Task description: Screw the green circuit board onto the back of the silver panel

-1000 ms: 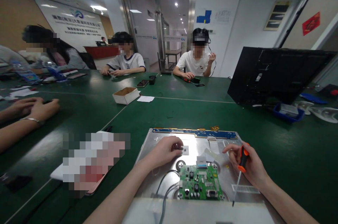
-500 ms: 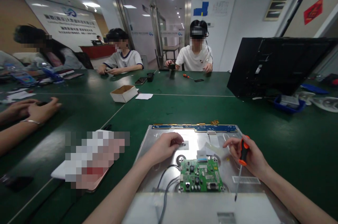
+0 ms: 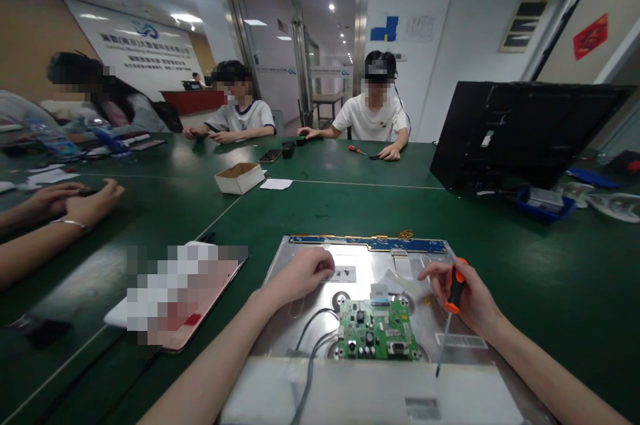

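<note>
Screwdriver (image 3: 455, 289) slants tip-down, gripped by the right hand (image 3: 475, 298); curled left hand (image 3: 305, 273), contents unclear, is nearer small parts (image 3: 346, 271).

Left hand (image 3: 311, 273): fingers (image 3: 327, 261) curled. Right hand (image 3: 473, 295): gripping, one finger pointing left. Forearms (image 3: 220, 348) angled inward.

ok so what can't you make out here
All in the head view:
- Left hand: its own curled fingers hide whether it pinches anything.
- Small bits beside it: too small to identify.
- Screwdriver: tip too small and blurred to tell its shape.
- Panel: near edge cut off by the picture's bottom.
- Monitor: its back hides the front.
</note>
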